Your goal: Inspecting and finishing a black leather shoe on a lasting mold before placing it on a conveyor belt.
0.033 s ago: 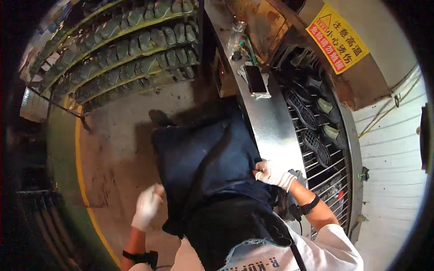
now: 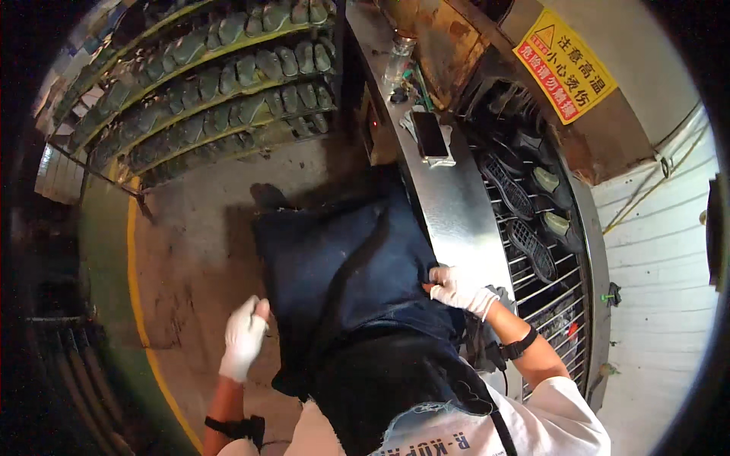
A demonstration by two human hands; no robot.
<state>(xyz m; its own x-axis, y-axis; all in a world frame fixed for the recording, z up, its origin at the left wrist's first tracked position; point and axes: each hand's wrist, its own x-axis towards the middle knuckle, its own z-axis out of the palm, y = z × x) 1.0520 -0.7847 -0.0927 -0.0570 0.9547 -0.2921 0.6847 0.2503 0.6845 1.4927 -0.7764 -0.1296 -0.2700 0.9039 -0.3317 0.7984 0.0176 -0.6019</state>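
Observation:
My left hand (image 2: 245, 338), in a white glove with a bare thumb tip, hangs over the floor just left of my dark blue apron (image 2: 334, 266). Its fingers are loosely curled and no object shows in them. My right hand (image 2: 459, 292), gloved the same way, is at the apron's right side by the edge of a shiny metal ledge (image 2: 464, 220). Its fingers are bent in toward the thumb, and I see nothing held there. Part of its palm is hidden.
Along the ledge lie a phone (image 2: 431, 135) and a clear bottle (image 2: 398, 59). Black shoe soles (image 2: 532, 249) and shoe uppers sit on a metal roller rack (image 2: 547, 304) beyond it. A tiered rack (image 2: 220, 57) of shoes stands far left. A yellow warning sign (image 2: 568, 64) hangs upper right.
My left hand has shifted slightly up and left and turned, so its thumb shows more clearly. The right hand has barely moved.

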